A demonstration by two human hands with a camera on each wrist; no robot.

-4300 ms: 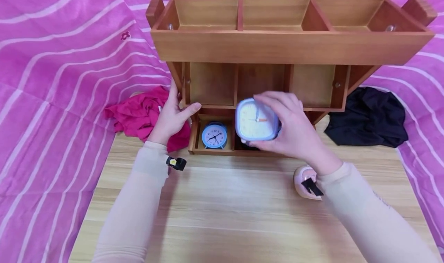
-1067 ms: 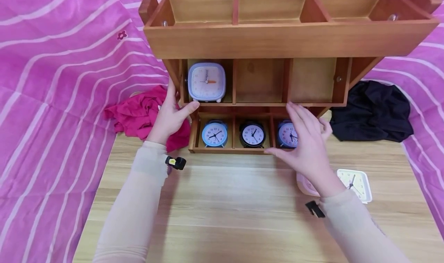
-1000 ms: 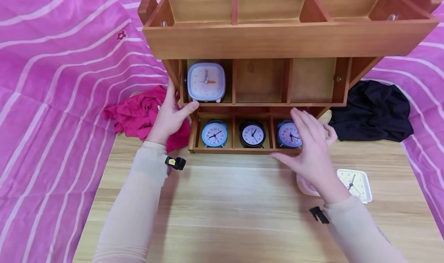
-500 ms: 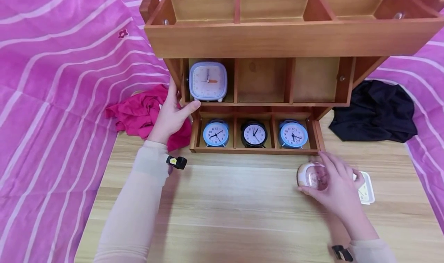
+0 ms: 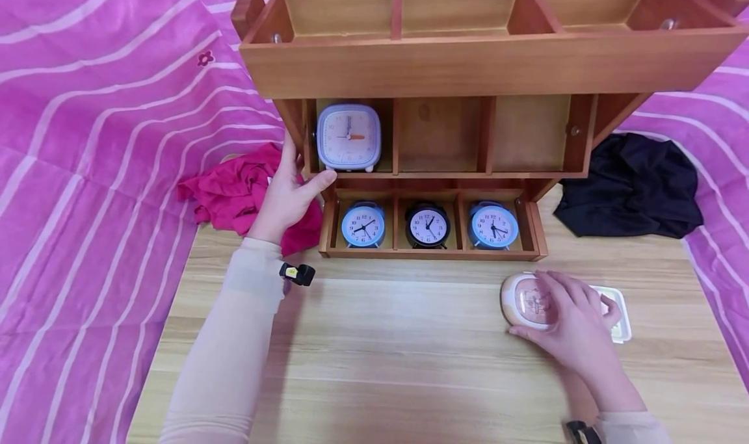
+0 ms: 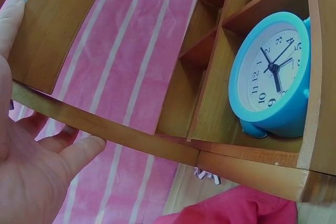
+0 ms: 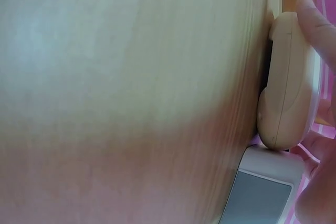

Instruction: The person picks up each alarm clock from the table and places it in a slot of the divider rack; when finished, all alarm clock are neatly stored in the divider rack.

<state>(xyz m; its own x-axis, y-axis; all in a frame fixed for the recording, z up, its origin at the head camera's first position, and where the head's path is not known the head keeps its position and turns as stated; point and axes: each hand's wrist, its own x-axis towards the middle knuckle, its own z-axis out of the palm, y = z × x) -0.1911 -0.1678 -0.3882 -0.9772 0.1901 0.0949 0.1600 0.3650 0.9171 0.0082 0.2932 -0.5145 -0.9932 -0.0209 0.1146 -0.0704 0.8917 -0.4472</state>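
A pink striped sheet is draped behind and around a pale wooden table. Along the table's far edge stands a brown wooden shelf unit with three tiers of compartments. A black cloth lies heaped at the far right corner and a crimson cloth at the far left.

The middle tier holds one square lilac alarm clock in its left compartment; the other two are bare. The bottom tier carries three round clocks — blue, black, blue.

The left hand braces the shelf's left side panel, thumb hooked over its front edge and fingers laid along the wood. The right hand is curled over a pink alarm clock lying on the table near the right edge, grasping it. A white square clock lies just beside it, partly hidden by the fingers.

The pink clock is smooth and rounded, so a shallow hold could let it slip on lifting. The fingers also crowd the white clock — they could drag it toward the table's right edge.
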